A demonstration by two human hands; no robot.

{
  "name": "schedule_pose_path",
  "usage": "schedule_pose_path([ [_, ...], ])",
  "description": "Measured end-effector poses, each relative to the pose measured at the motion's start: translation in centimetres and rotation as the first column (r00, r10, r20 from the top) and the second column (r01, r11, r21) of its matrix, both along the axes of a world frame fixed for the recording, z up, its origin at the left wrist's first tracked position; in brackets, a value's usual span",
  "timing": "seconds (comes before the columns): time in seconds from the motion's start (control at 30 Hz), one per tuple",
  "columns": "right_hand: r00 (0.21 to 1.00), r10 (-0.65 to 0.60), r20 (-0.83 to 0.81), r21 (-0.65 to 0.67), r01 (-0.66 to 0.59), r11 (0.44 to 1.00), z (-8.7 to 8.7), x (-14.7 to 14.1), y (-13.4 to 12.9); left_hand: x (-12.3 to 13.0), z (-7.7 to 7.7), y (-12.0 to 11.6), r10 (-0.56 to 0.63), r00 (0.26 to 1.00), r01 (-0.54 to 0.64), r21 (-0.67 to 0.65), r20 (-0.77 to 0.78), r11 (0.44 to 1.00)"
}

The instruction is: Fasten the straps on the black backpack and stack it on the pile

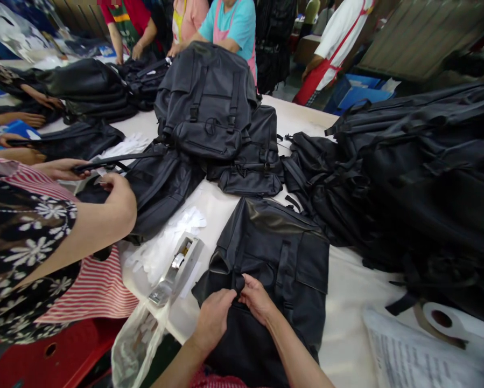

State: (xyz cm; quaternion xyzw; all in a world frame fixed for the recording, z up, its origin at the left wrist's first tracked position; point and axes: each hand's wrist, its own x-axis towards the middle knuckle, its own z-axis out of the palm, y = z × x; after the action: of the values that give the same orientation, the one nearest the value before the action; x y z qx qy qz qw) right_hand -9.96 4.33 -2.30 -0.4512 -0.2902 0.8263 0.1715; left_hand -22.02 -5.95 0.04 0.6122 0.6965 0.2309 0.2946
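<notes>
**Both hands on the black backpack at the near counter edge**

Head view:
- My left hand and right hand sit together on the black backpack. Fingers curled, both pinching a small strap or tab of the bag between them at its lower front. Can't tell exactly which part of the strap it is; too dark.
- Backpack lies flat on the white counter, right in front of me, bottom end hanging toward my lap.
- Just left of the bag: metal tape dispenser, tilted, resting on loose white paper slips. A clear plastic bag hangs off the counter edge below it.
- Right, near corner: printed sheet with a roll of tape touching its top edge.
- Right side of the counter: big heap of black backpacks, well apart from my hands.
- Centre, beyond my bag: one backpack standing upright, a smaller black bag leaning beside it.
- Left: a co-worker in a floral sleeve, their hand on another black bag, pulling a strap.
- Far end: more people standing at the counter, one in a teal shirt, one in a red apron.
</notes>
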Motion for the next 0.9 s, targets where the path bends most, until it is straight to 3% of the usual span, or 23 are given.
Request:
schedule_pose_path([
  [0.13, 1.0, 0.012, -0.028, -0.06, -0.013, 0.998, -0.1, 0.2, 0.3, 0.2, -0.5, -0.2, -0.096, 0.979, 0.108, 0.054, -0.181, 0.993],
  [0.27, 0.998, 0.048, -0.036, -0.085, -0.051, 0.995, -0.3, 0.2, 0.7, 0.3, -0.9, -0.4, -0.102, 0.961, 0.14, 0.139, -0.256, 0.98],
  [0.43, 1.0, 0.024, 0.009, -0.09, -0.023, 0.996, -0.3, 0.6, 0.3, 0.3, -1.2, -0.8, -0.075, 0.967, 0.114, 0.148, -0.245, 0.982],
  [0.57, 0.993, -0.033, -0.11, -0.08, 0.025, 0.997, 0.4, 1.5, -0.6, 0.2, -1.3, -1.0, -0.059, 0.975, 0.089, 0.133, -0.214, 0.987],
  [0.67, 0.982, 0.002, -0.187, -0.028, -0.007, 1.0, 1.1, 2.2, -1.2, 0.2, -1.3, -1.1, -0.063, 0.972, 0.104, 0.173, -0.225, 0.979],
  [0.83, 0.995, 0.094, -0.044, 0.071, -0.091, 0.993, 0.9, 2.7, -1.9, 0.3, -1.3, -1.2, -0.098, 0.956, 0.172, 0.26, -0.276, 0.95],
  [0.9, 0.994, 0.107, -0.02, 0.068, -0.105, 0.992, 0.5, 3.0, -2.0, 0.4, -1.2, -1.4, -0.108, 0.967, 0.17, 0.269, -0.229, 0.948],
])
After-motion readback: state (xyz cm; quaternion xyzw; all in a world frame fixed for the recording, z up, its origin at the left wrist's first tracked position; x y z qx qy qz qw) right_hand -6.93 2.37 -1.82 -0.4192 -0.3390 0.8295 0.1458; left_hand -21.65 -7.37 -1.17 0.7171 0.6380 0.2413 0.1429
